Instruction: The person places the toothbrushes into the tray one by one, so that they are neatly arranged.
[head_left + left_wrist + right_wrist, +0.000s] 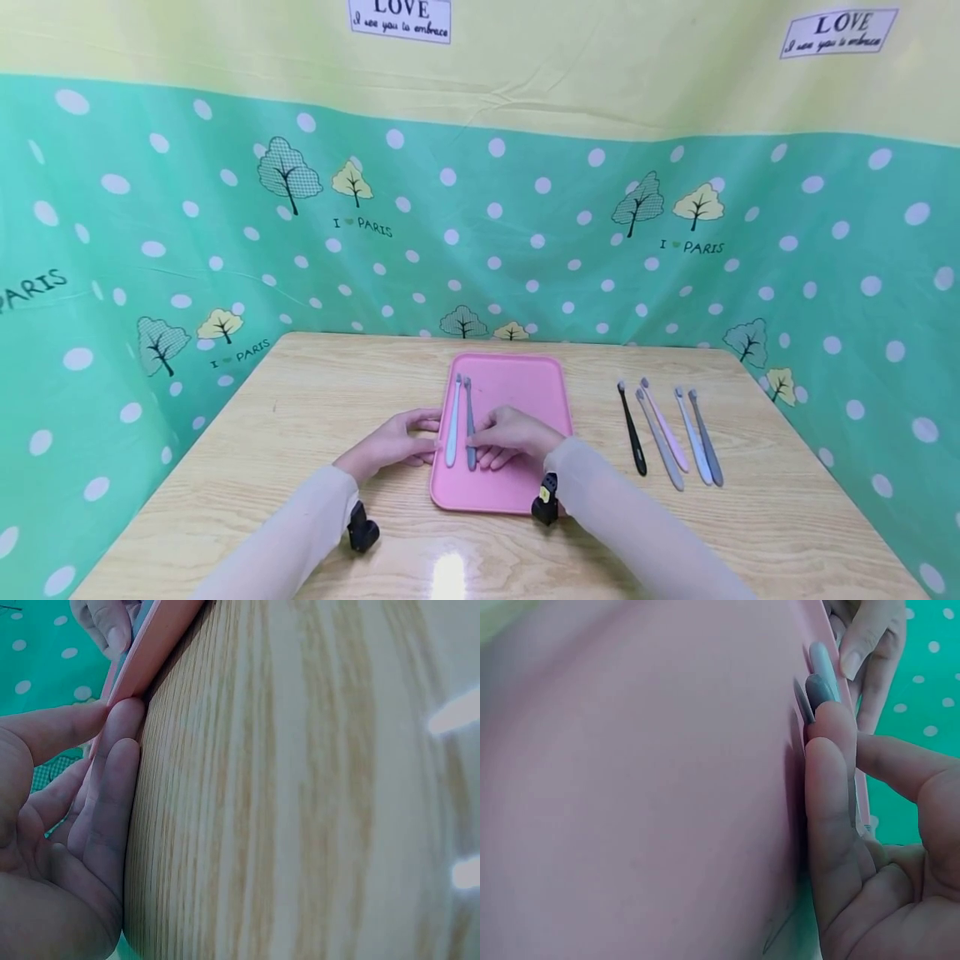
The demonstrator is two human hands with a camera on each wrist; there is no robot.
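Note:
A pink tray (517,379) lies on the wooden table. My left hand (393,440) pinches its left rim between thumb and fingers, as the left wrist view shows (90,780). Along the tray's left side lie two toothbrushes, bristle heads pointing away from me: a light blue toothbrush (453,429) nearest the rim and a dark grey toothbrush (469,407) beside it. With thumb and fingertips my right hand (517,435) pinches the dark grey one low on its handle. In the right wrist view its handle end (820,688) sticks out past my fingertips.
Right of the tray, on the table (330,375), lie a black toothbrush (633,433), a grey toothbrush (662,442), a pink toothbrush (666,427), a light blue toothbrush (694,437) and a darker grey toothbrush (707,439). A patterned green and yellow cloth (495,250) hangs behind the table.

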